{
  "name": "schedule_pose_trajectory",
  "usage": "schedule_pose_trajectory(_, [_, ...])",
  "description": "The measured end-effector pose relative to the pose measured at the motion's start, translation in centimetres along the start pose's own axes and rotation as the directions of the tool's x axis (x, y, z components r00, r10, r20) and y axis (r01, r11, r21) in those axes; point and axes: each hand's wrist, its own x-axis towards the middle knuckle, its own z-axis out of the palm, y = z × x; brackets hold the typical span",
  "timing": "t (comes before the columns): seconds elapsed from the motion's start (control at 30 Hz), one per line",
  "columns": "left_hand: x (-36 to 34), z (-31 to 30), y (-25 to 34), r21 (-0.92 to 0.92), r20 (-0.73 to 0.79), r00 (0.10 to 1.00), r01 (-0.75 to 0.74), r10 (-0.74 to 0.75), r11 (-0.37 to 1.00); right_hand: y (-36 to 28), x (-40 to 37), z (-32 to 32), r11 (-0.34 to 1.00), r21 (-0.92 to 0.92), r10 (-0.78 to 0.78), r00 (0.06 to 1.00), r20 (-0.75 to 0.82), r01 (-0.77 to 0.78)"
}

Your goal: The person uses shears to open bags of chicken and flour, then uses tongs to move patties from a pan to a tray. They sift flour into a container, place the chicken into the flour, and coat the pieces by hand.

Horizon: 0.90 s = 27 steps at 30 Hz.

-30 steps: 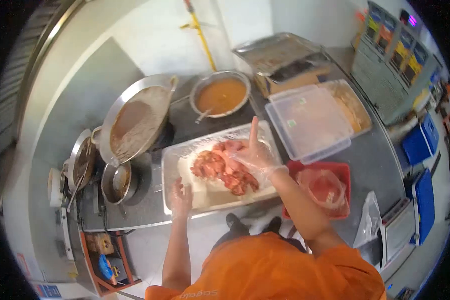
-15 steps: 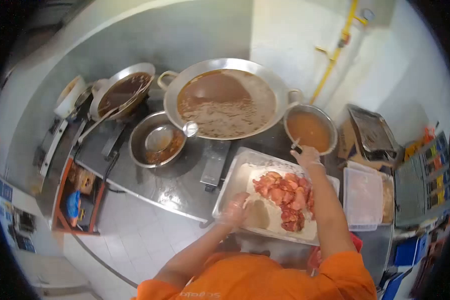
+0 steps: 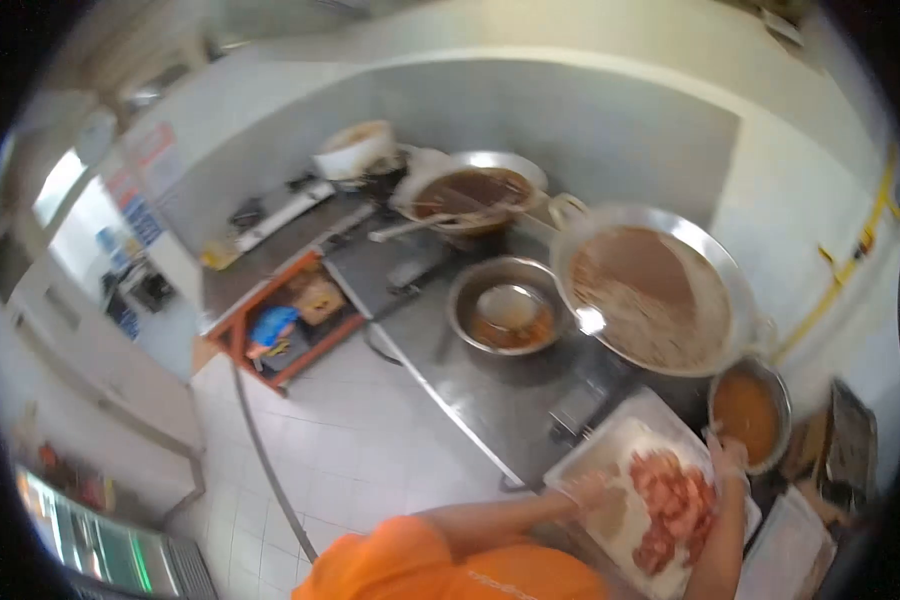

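Observation:
My left hand (image 3: 587,490), in a clear glove, lies over the left side of a pale rectangular tray (image 3: 570,462). Its fingers appear apart, though blurred. White flour-like powder (image 3: 615,520) covers the tray's bottom, with a heap of raw reddish meat pieces (image 3: 673,500) on top. My right hand (image 3: 728,458), gloved too, is at the near rim of a metal bowl (image 3: 782,400) of orange-brown liquid. Its fingers close on what looks like a thin, dark-ended utensil handle; the utensil's other end is hidden.
A large wok (image 3: 725,265) of brown, foamy liquid stands behind the tray. Left of it are a metal bowl with a strainer (image 3: 510,307) and a smaller wok (image 3: 475,190) with a long-handled tool across it. A clear plastic container (image 3: 785,545) stands at right.
My view has swung left, so the counter and both hands appear farther right and lower. My hands stay near the same places, at the tray and the liquid bowl.

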Motion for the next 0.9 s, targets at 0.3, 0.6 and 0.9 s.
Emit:
schedule_pose_trajectory(0.3, [-1.2, -3.3, 2.1, 0.002, -0.016, 0.998, -0.068, 0.068, 0.998, -1.9, -2.6, -0.8, 0.992, 0.109, -0.074, 0.995, 0.070, 0.066])
schedule_pose_trajectory(0.6, [-0.5, -1.2, 0.9, -0.280, 0.240, 0.969, 0.123, -0.055, 0.952, 0.9, -15.9, -7.6, 0.845, 0.516, 0.195, 0.979, -0.052, -0.141])
schedule_pose_trajectory(0.9, [9.6, 4.2, 5.0, -0.690, 0.375, 0.913, 0.391, -0.161, 0.609, 14.5, -14.3, 7.5, 0.425, 0.616, 0.679, 0.684, 0.267, -0.663])
